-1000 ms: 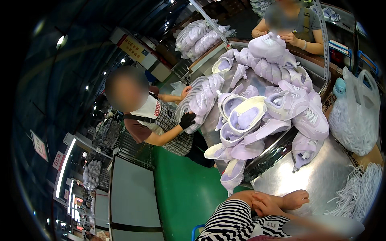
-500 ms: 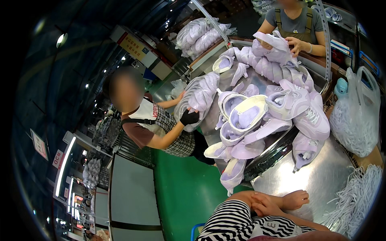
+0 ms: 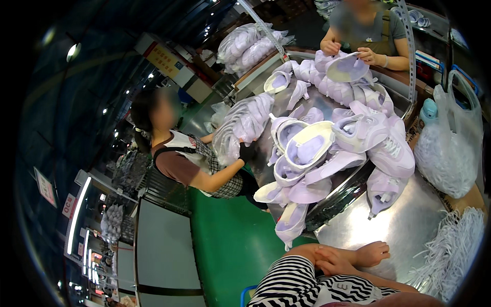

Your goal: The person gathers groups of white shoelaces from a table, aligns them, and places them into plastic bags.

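My arms are folded above the near side of the metal worktop. My left hand [image 3: 372, 254] juts out to the right over the metal, its fingers loosely curled and holding nothing. My right hand [image 3: 331, 261] lies across my left forearm, fingers stretched along it. Beyond them is a heap of lilac sneaker uppers [image 3: 307, 146], some showing cream rims and pale insides. One laced upper [image 3: 384, 192] hangs toward me at the heap's near right. Another upper [image 3: 291, 222] sticks out at the heap's near left. Neither hand touches the heap.
White laces [image 3: 452, 256] lie in a bundle at right, below a clear plastic bag [image 3: 450, 158] and blue bottle [image 3: 428, 110]. At left a co-worker [image 3: 176, 158] handles a bagged stack of uppers [image 3: 243, 125]. Across the table another person [image 3: 376, 33] holds an upper [image 3: 349, 67].
The far person has lowered and turned an upper, with one hand now raised off it. The left co-worker's head has turned, and the gloved hand has shifted on the bag. My hands stay put.
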A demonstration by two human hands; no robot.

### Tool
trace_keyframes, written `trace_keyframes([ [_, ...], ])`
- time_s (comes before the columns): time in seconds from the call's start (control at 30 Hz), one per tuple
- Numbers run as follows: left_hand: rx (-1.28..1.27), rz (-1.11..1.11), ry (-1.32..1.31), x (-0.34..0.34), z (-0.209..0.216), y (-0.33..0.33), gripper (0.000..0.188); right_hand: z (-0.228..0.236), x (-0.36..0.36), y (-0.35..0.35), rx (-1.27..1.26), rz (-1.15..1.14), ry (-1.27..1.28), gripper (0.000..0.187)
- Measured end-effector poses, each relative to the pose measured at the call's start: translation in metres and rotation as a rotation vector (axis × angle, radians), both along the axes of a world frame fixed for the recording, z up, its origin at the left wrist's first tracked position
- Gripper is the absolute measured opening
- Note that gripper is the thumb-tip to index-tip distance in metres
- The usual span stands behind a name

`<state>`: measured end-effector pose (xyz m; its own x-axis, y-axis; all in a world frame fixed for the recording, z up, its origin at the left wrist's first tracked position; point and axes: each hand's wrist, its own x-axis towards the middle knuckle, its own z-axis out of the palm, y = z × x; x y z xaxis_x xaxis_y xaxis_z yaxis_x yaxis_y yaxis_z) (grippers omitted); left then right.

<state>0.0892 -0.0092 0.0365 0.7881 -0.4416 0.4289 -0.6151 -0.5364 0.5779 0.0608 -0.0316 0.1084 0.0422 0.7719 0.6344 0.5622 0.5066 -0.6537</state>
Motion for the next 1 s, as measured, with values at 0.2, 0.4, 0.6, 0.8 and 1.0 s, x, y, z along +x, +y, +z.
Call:
trace_keyframes([
  [0.2,0.011,-0.005,0.007,0.001,0.003,0.001,0.028,-0.036,0.005,0.009,0.082,0.078,-0.047,0.037],
  [0.4,0.062,-0.033,0.026,0.005,-0.014,-0.003,0.028,0.010,0.023,-0.020,-0.122,-0.077,0.132,0.035],
  [0.6,-0.015,-0.039,0.180,0.005,-0.032,-0.004,0.032,0.089,0.070,-0.063,-0.156,-0.488,0.385,0.041],
  [0.8,0.087,-0.045,0.088,-0.004,-0.004,0.004,0.038,0.164,0.087,-0.095,0.578,-0.521,-0.138,0.029],
  [1.0,0.127,-0.072,0.082,-0.002,-0.003,0.007,0.032,0.216,0.059,-0.104,1.110,-0.239,-0.170,0.023],
])
